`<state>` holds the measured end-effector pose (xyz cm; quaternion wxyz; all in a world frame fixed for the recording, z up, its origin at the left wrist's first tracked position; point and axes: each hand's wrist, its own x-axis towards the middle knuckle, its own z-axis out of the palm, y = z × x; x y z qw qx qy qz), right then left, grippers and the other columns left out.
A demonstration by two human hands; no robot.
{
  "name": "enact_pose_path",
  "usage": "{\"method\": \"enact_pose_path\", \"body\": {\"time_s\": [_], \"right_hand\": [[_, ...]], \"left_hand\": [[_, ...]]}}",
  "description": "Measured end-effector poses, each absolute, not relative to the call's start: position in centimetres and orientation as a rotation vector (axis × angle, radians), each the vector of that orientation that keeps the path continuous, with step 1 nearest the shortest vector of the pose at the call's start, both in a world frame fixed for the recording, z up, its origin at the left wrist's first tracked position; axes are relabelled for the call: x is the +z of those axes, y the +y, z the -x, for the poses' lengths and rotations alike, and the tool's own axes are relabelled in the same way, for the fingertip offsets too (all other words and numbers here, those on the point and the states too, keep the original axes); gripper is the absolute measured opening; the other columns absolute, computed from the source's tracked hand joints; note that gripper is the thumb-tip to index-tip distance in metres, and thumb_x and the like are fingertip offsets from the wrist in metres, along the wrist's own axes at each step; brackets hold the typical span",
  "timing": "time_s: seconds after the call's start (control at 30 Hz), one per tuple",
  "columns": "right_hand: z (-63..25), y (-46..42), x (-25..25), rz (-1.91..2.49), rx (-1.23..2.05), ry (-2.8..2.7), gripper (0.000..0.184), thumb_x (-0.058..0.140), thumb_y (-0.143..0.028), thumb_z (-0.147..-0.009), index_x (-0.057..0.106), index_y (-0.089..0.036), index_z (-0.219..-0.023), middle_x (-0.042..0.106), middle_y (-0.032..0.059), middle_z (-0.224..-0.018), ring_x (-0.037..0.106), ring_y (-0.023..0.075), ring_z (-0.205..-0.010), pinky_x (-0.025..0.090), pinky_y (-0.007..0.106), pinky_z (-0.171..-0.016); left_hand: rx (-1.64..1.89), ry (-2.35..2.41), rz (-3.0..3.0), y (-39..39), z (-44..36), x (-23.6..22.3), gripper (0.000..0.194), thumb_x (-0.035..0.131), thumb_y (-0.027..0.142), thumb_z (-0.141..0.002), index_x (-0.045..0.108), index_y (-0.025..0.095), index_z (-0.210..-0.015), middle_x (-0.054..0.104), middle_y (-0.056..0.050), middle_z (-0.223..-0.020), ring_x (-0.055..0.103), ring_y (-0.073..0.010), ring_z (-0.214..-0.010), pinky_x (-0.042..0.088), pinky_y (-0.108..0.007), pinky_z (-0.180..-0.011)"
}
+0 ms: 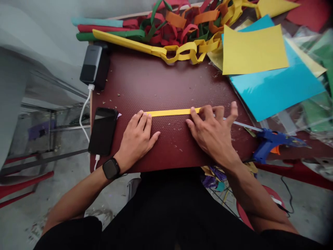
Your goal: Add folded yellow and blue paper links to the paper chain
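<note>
1. Strip [170, 113]: flat on table [161, 146], long axis roughly left–right, between both hands.
2. Left hand [137, 133]: open, fingertips at strip's left end.
3. Right hand [212, 130]: spread, index touching strip; neither grips.

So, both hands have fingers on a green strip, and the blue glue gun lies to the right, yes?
Not quite: the head view shows a yellow strip, not green. The left hand, right hand and blue glue gun are as you say.
</note>
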<state>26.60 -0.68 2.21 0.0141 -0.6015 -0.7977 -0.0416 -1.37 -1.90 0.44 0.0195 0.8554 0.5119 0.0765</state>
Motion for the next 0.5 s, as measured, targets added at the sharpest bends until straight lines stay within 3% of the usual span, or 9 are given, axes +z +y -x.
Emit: {"method": "enact_pose_path", "body": {"time_s": [0.17, 0.3, 0.5], "right_hand": [[-27.1, -1.1, 2.0, 1.946, -0.211, -2.415, 0.062, 0.039, -0.042, -0.121, 0.068, -0.003, -0.16, 0.072, 0.0306, -0.138, 0.059, 0.0495, -0.134, 0.03, 0.087, -0.128], [-25.5, -1.1, 1.9, 1.978, -0.127, -2.381, 0.069, 0.041, -0.046, -0.121, 0.062, 0.004, -0.163, 0.068, 0.0356, -0.145, 0.057, 0.0537, -0.142, 0.029, 0.086, -0.13], [-20.7, -1.3, 2.1, 1.735, 0.012, -2.556, 0.065, 0.036, -0.043, -0.123, 0.061, -0.004, -0.169, 0.065, 0.0303, -0.159, 0.055, 0.05, -0.148, 0.027, 0.08, -0.135]], "left_hand": [[0.322, 1.668, -2.591, -2.0, 1.6, 0.2, 0.07, 0.054, 0.047, -0.12, 0.062, -0.007, -0.164, 0.066, -0.035, -0.164, 0.05, -0.0524, -0.169, 0.047, -0.071, -0.137], [0.319, 1.643, -2.599, -1.8, 1.8, 0.4, 0.066, 0.053, 0.044, -0.12, 0.064, -0.005, -0.163, 0.065, -0.033, -0.166, 0.048, -0.052, -0.17, 0.047, -0.068, -0.135], [0.376, 1.592, -2.559, -1.0, 2.3, 0.3, 0.055, 0.053, 0.038, -0.119, 0.071, 0.001, -0.157, 0.068, -0.031, -0.163, 0.057, -0.0469, -0.162, 0.049, -0.066, -0.133]]}}
